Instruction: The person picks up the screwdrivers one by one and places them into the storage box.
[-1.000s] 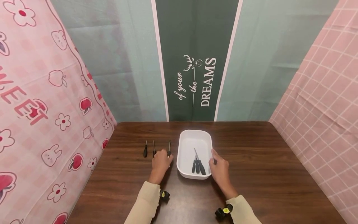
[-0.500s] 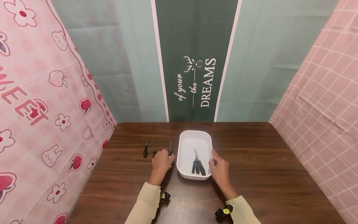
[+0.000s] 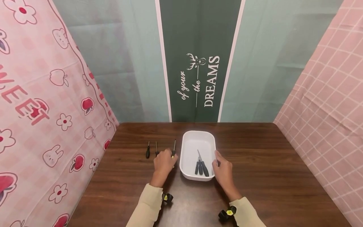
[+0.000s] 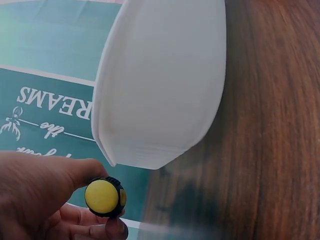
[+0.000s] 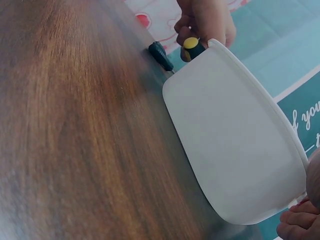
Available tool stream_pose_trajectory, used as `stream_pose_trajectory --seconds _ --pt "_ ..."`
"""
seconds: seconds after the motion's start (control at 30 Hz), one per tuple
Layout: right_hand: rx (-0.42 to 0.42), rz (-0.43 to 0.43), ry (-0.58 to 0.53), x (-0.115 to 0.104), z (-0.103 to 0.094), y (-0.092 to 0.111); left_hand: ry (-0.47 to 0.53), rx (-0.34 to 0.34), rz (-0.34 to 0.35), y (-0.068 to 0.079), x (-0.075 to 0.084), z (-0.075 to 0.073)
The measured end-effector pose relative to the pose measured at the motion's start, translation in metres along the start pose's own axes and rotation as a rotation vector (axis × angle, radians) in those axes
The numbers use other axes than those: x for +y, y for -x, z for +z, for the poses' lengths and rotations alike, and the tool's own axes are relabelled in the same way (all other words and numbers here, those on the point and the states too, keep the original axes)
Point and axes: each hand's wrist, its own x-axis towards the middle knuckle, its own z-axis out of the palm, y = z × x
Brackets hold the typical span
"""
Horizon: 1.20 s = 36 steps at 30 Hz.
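My left hand (image 3: 164, 161) pinches a screwdriver (image 3: 174, 150) just left of a white tray (image 3: 183, 143); its shaft points away from me. In the left wrist view the yellow end of this screwdriver's black handle (image 4: 101, 196) faces the camera, between thumb and fingers. My right hand (image 3: 222, 168) grips the tray's right rim, thumb and fingers on either side of the wall. Inside the tray, toward its near end, lie three dark-handled screwdrivers (image 3: 200, 168). Left of my left hand, a small black screwdriver (image 3: 147, 152) lies on the table beside another screwdriver (image 3: 157, 149), whose handle is partly hidden by the hand.
The brown wooden table (image 3: 272, 176) extends around the tray on all sides. A green printed cloth (image 3: 195, 37) hangs behind its far edge. Pink patterned cloths (image 3: 334, 94) flank the left and right sides.
The screwdriver in my left hand has shifted slightly to the right, toward the tray, and more of its handle shows. My right hand keeps its hold on the tray.
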Motion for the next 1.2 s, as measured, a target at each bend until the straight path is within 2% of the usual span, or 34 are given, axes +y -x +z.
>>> stream_pose_trajectory --seconds 0.57,0.9,1.2 --pt "0.009 -0.004 0.010 0.001 0.000 -0.003 0.040 0.032 0.020 0.002 0.013 -0.015" --pt "-0.005 0.003 0.017 0.002 0.001 -0.002 0.124 0.005 0.008 0.005 0.018 -0.020" --pt "-0.017 0.000 0.017 0.003 0.000 -0.001 0.144 0.010 0.016 0.007 0.020 -0.021"
